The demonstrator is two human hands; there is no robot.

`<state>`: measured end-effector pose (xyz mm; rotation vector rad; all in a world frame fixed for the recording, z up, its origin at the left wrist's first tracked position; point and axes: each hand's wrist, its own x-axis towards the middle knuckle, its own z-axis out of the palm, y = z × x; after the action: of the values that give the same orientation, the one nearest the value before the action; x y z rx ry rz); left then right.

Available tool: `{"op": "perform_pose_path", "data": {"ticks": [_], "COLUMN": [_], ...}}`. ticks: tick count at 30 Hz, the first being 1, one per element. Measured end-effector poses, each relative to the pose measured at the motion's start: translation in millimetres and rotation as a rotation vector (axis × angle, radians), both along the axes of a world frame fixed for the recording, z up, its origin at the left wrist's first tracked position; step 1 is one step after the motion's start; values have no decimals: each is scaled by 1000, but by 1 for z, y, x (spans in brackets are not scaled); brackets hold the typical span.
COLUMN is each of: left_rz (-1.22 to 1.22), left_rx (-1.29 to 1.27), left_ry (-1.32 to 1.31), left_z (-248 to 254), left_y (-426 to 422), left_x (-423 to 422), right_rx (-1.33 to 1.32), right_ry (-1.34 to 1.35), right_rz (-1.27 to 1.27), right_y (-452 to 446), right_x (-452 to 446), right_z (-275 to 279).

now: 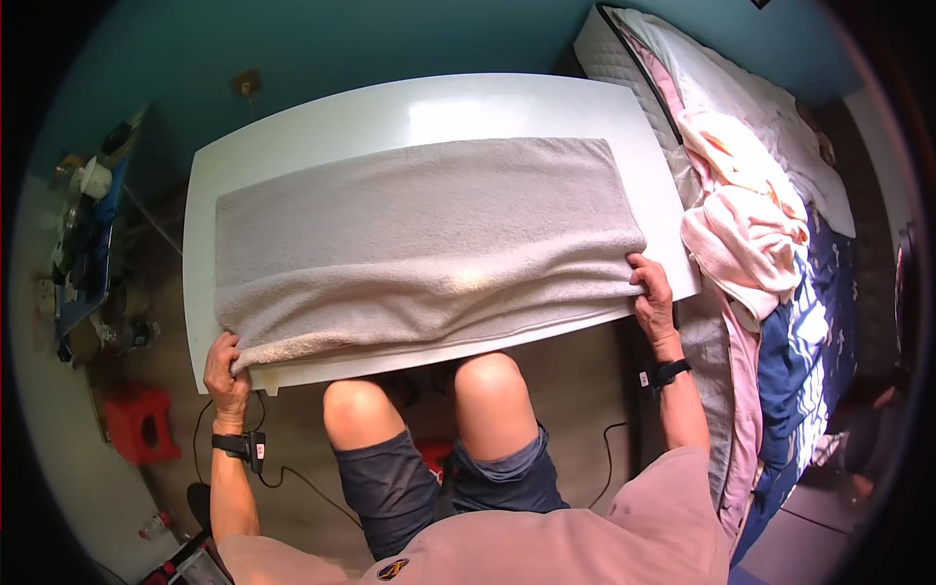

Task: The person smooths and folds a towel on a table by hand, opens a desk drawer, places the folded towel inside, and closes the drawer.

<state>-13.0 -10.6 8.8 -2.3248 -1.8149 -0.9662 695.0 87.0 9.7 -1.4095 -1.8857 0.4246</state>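
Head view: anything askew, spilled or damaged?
Only the gray towel on the white table: its near part is rumpled into loose folds between the left hand and right hand, while the far part lies fairly flat. No clear spill or damage.

A single camera, worn on the person's head, gives the only view. It faces forward and steeply down over the person's own body, with the shirt (546,546) closest to the lens at the near edge and the knees (492,390) beyond it. The desk (322,136) lies ahead in the middle, within arm's reach, the left hand (226,375) and right hand (653,292) at its near side. The far wall (409,39) closes the top. The wide lens bows straight edges, takes in the bed (829,283) on the right and the floor (595,390) below, and darkens toward a rounded border.
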Motion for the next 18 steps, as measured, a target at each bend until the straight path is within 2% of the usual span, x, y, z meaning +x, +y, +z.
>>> {"op": "perform_pose_path", "data": {"ticks": [4,6,8,10,12,18], "left_rz": [20,81,139,24,5,-22], "left_rx": [-80,-120,-162,-122,-122,-218], "left_ry": [-13,-103,-195,71,131,200], "left_z": [7,11,13,21,16,34], "left_y": [-5,-11,-13,-11,-14,-14], "left_x": [-6,-15,-16,-7,-12,-1], "right_rx": [-42,-108,-134,-31,-71,-161], "right_ry": [-33,175,215,-139,-78,-146], "right_rz": [71,-23,-47,29,0,85], "right_y": [3,3,-1,-7,-9,-11], "right_x": [8,16,17,5,3,4], "right_z": [13,12,9,13,14,40]}}
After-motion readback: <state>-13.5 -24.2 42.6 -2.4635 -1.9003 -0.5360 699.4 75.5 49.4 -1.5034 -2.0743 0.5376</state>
